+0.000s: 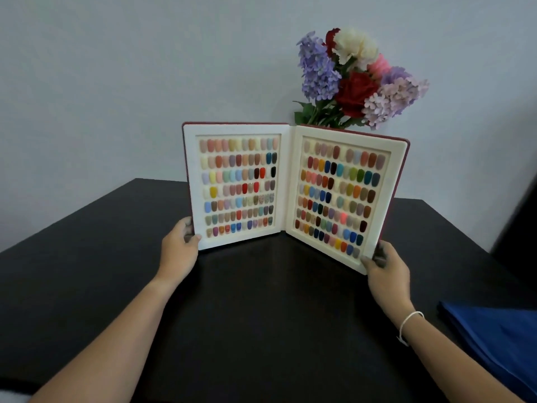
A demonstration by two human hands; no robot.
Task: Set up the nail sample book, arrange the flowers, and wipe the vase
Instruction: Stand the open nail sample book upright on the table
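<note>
We pinch the open nail sample book [293,190], upright on the black bench [261,315], at its lower outer corners, left hand [180,245] and right hand [384,264], spine vertical between them, flowers [359,80] directly behind.

You have nothing to read here. The nail sample book [293,187] stands open with rows of coloured nail tips on both pages, but no numbers, names or brand marks show on its white frames or its red cover edge. The wall behind the book is plain, with no sign or label on it.
</note>
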